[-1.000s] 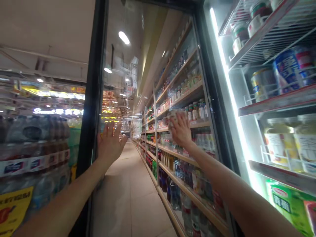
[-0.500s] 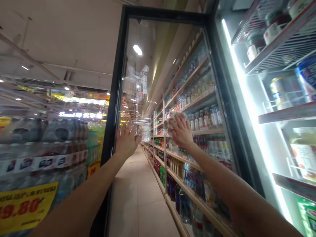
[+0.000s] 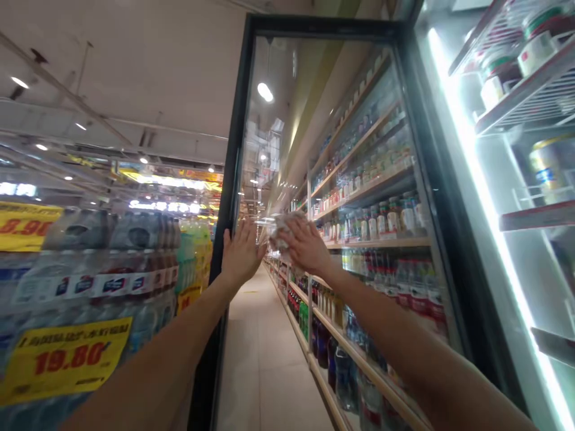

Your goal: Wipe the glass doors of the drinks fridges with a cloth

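Observation:
A tall glass door (image 3: 278,149) in a black frame stands open in front of me. My left hand (image 3: 243,252) lies against the glass near the door's left edge, fingers spread and holding nothing. Under my right hand (image 3: 306,244) is a pale, crumpled cloth (image 3: 281,232), pressed to the pane just right of my left hand. The fingers of that hand stretch over the cloth, whose far side is partly hidden. Through the glass, shelves of drinks line an aisle.
At right is a lit cooler with wire shelves (image 3: 530,78) holding jars and cans. Stacked bottle packs (image 3: 112,281) stand at left, with a yellow price sign (image 3: 67,359) on them. A pale tiled floor (image 3: 258,341) runs along the aisle beyond the door.
My right hand has slid the cloth leftward across the glass, closer to my left hand. The left hand stays near the door's left edge. The view has turned slightly left.

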Tool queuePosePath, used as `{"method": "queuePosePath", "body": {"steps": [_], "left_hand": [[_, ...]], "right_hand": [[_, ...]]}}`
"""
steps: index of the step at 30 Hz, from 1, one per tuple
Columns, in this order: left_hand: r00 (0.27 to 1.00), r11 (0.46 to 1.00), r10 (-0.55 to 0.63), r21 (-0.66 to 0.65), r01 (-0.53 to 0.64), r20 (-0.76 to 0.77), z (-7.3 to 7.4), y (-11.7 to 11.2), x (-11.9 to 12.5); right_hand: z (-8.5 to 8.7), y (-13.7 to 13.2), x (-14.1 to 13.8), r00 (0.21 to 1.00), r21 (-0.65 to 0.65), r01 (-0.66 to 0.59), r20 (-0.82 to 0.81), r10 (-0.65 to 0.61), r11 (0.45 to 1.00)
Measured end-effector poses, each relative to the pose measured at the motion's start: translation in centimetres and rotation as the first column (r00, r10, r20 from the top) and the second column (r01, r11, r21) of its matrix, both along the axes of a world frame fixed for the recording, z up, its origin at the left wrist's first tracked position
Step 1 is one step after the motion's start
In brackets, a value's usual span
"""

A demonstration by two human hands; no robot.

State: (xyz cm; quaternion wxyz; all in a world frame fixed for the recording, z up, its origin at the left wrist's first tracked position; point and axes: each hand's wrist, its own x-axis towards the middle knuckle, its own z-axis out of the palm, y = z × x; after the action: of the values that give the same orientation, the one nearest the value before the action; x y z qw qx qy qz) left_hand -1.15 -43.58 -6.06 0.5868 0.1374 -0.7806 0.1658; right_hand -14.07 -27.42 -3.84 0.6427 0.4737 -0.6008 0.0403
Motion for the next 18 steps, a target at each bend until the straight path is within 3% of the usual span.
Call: {"method": "queuePosePath", "body": {"steps": [2,3,4,6,8,10,12,15,16,18], "left_hand": [[1.0,1.0,-0.003,-0.026,0.003,-0.017,-0.1,-0.6,0.7],[1.0,0.999,-0.005,-0.037,0.004,-0.025,-0.1,-0.9,1.1],[1.0,0.999,-0.006,-0.045,0.005,-0.031,-0.2,-1.2,1.5],[0.999,0.998,-0.011,-0.058,0.009,-0.043,-0.3,-1.7,2.1],[0.998,0.998,-0.016,-0.066,0.012,-0.058,-0.4,-2.1,2.5],[0.997,0.998,-0.019,-0.06,0.014,-0.079,-0.5,-2.4,2.8],[0.995,0.999,-0.023,-0.046,0.018,-0.101,-0.6,-2.6,3.1],[0.993,0.998,-0.038,-0.056,0.032,-0.113,-0.7,-2.7,3.4],[0.992,0.998,-0.043,-0.059,0.037,-0.114,-0.8,-2.8,3.5],[0.991,0.997,-0.058,-0.051,0.052,-0.124,-0.8,-2.7,3.6]], "right_hand": [[0.1,-0.3,0.1,0.999,0.077,-0.009,-0.042,0.012,0.997],[0.6,0.1,-0.2,1.0,0.02,-0.009,-0.016,0.009,1.0],[1.5,0.7,-0.6,0.999,-0.093,-0.006,0.034,0.009,0.996],[3.3,1.5,-1.5,0.988,-0.365,0.008,0.146,0.049,0.931],[4.4,0.8,-1.4,0.976,-0.502,0.0,0.188,0.109,0.865],[3.9,-1.6,0.0,0.98,-0.419,-0.046,0.156,0.122,0.907],[2.2,-4.8,1.9,0.992,-0.163,-0.095,0.06,0.106,0.982],[0.1,-7.8,4.0,0.987,0.191,-0.113,-0.089,0.132,0.975],[0.2,-8.0,4.1,0.987,0.212,-0.114,-0.091,0.136,0.971],[1.3,-7.1,3.7,0.994,0.06,-0.113,-0.001,0.114,0.992]]}}
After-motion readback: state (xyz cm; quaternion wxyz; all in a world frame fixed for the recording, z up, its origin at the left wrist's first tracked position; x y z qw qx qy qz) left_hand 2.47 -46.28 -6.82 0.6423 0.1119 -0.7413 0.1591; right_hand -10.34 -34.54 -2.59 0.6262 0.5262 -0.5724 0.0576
